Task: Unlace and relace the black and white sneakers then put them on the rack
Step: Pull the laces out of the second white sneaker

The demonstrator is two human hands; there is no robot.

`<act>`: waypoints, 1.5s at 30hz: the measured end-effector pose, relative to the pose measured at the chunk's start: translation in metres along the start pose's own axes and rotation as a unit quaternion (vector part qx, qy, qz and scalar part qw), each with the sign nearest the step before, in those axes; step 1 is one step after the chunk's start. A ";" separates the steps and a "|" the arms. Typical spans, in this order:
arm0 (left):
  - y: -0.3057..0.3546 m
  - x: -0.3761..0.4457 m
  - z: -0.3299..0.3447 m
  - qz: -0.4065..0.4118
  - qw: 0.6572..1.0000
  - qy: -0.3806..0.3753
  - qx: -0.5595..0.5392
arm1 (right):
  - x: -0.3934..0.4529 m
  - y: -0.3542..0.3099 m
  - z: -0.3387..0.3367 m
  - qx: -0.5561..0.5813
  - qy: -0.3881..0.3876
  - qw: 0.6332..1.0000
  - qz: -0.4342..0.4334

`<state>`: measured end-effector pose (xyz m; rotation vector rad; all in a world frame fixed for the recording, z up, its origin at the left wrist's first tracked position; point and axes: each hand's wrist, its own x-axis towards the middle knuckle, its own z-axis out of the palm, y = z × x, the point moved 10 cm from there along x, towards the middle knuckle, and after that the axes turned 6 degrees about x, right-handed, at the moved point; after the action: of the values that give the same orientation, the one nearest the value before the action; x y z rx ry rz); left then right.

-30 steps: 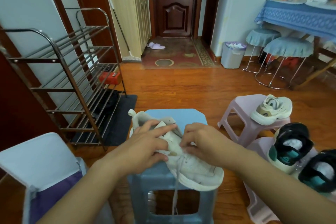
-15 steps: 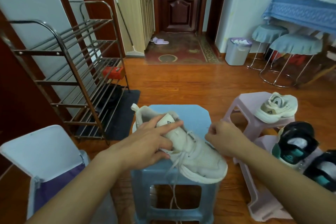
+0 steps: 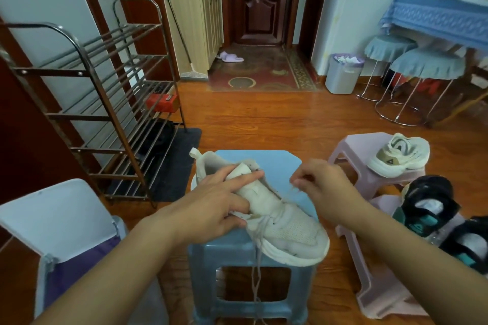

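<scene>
On two stools sit two white sneakers (image 3: 277,216), two black sneakers (image 3: 433,208).

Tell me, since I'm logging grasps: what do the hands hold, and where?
Left hand grips the white sneaker at its tongue and collar; right hand pinches its lace.

Blue plastic stool (image 3: 280,161) in front, carrying one white sneaker (image 3: 285,229) with toe over the near right corner. Two pink stools to the right: far pink stool (image 3: 351,145) bearing a second white sneaker (image 3: 398,155); near pink stool (image 3: 380,295) bearing two black sneakers (image 3: 427,206). All on the wooden floor (image 3: 264,119). Metal shoe rack (image 3: 105,103) left, on a dark mat (image 3: 179,161).
</scene>
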<state>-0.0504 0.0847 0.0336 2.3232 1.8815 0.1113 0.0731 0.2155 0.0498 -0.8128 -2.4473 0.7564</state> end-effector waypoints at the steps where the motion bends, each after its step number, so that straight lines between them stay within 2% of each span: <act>1: 0.000 0.000 0.000 0.001 1.000 0.001 0.000 | 0.001 0.013 -0.009 0.000 0.035 0.998 0.047; 3: 0.000 0.001 0.001 0.000 1.000 0.000 -0.002 | 0.000 0.016 -0.016 -0.022 0.077 0.994 0.075; 4: 0.000 0.001 0.000 -0.001 1.000 0.000 -0.004 | 0.000 0.004 -0.013 -0.041 0.073 0.996 0.040; 6: 0.002 0.001 0.000 0.001 1.000 0.000 -0.003 | -0.008 -0.035 0.007 -0.055 0.006 0.995 -0.085; 9: 0.001 0.001 0.000 -0.001 1.000 0.000 -0.005 | -0.028 -0.067 0.047 -0.117 -0.117 0.961 -0.224; 14: 0.000 0.000 0.002 0.000 1.000 0.003 0.004 | -0.025 -0.059 0.054 -0.146 -0.156 0.951 -0.223; 19: 0.001 -0.001 -0.001 0.013 1.000 0.019 -0.001 | -0.029 -0.072 0.061 -0.200 -0.146 0.935 -0.253; 20: 0.002 -0.001 -0.002 0.014 1.000 0.021 -0.004 | -0.027 -0.068 0.058 -0.217 -0.124 0.937 -0.245; 22: 0.002 -0.001 -0.003 0.011 1.000 0.018 -0.013 | -0.010 -0.038 0.024 -0.222 -0.010 0.958 -0.181; 24: 0.002 -0.001 -0.002 0.005 1.000 0.013 -0.011 | 0.006 0.020 -0.029 -0.242 0.103 0.964 -0.027; 25: 0.002 -0.002 -0.002 0.002 1.000 0.012 -0.008 | 0.006 0.053 -0.050 -0.266 0.118 0.954 0.078; 26: 0.002 -0.002 -0.001 0.001 1.000 0.010 -0.006 | 0.003 0.074 -0.059 -0.276 0.114 0.943 0.146; 27: 0.002 -0.002 0.000 0.002 1.000 0.008 -0.006 | 0.001 0.079 -0.057 -0.278 0.099 0.942 0.161; 29: 0.001 -0.001 0.000 0.005 1.000 0.006 -0.006 | 0.000 0.041 -0.033 -0.201 0.072 0.975 0.057; 31: 0.001 0.000 -0.001 0.007 1.000 0.011 -0.009 | -0.009 -0.019 0.003 -0.107 -0.023 0.991 -0.073; 33: 0.001 0.000 -0.001 0.009 1.000 0.017 -0.011 | -0.018 -0.052 0.031 -0.099 -0.109 0.977 -0.152; 37: 0.000 0.000 0.000 0.008 1.000 0.025 -0.012 | -0.030 -0.066 0.054 -0.168 -0.121 0.953 -0.219; 38: 0.000 -0.001 0.000 0.010 1.000 0.027 -0.013 | -0.027 -0.062 0.051 -0.188 -0.106 0.953 -0.211; 39: 0.000 -0.001 0.000 0.012 0.999 0.028 -0.011 | -0.018 -0.050 0.038 -0.203 -0.059 0.962 -0.174; 41: 0.000 -0.001 -0.001 0.012 1.000 0.027 -0.005 | 0.005 0.008 -0.022 -0.185 0.103 0.977 -0.010; 43: 0.000 -0.002 0.000 0.007 1.000 0.024 -0.001 | 0.000 0.080 -0.078 -0.161 0.208 0.948 0.181; 44: 0.000 -0.002 0.001 0.005 1.000 0.021 -0.003 | -0.007 0.106 -0.087 -0.162 0.208 0.934 0.242; 45: 0.000 -0.002 0.001 0.003 1.000 0.017 -0.007 | -0.009 0.116 -0.086 -0.175 0.182 0.931 0.265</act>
<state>-0.0506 0.0832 0.0327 2.3334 1.8822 0.1643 0.1741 0.3188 0.0396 -1.6319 -2.0576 0.2894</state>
